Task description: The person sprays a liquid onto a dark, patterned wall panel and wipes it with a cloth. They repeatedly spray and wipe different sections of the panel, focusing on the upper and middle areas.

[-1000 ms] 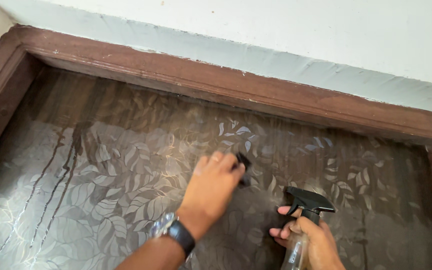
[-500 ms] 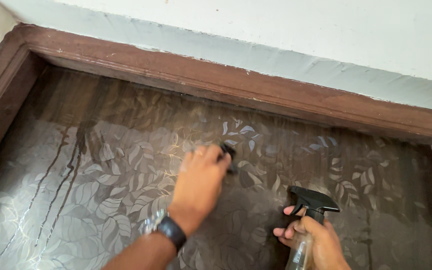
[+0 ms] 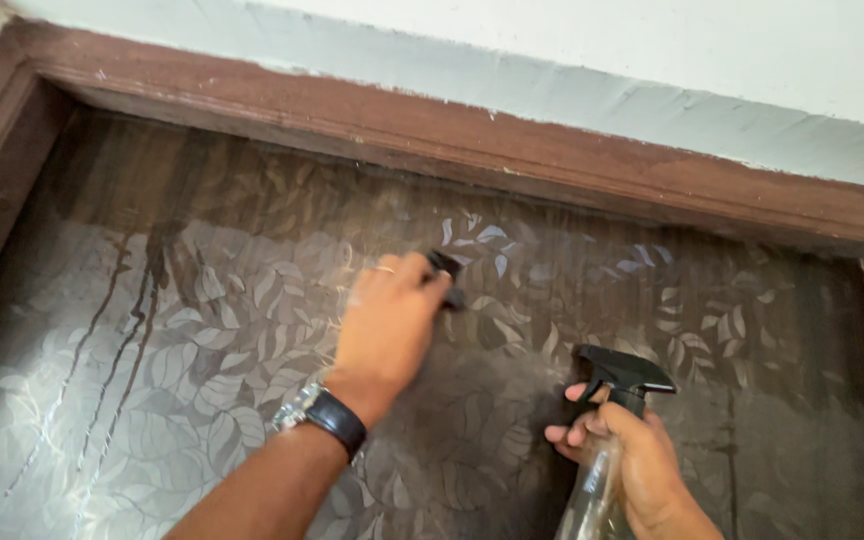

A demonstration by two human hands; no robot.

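Your left hand (image 3: 387, 325) presses a small dark pad (image 3: 445, 275) to the glass (image 3: 202, 330); your right hand (image 3: 632, 460) grips the light, slippery-looking sprayer (image 3: 612, 420) by its neck.

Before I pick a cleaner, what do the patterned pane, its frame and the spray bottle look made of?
Patterned pane: looks like glass, glossy, with an etched-looking leaf pattern and wet streaks. Frame: seemingly wood, reddish-brown, matte, scuffed at the edges. Spray bottle: clear plastic, probably, with a black trigger head, held in the right hand.
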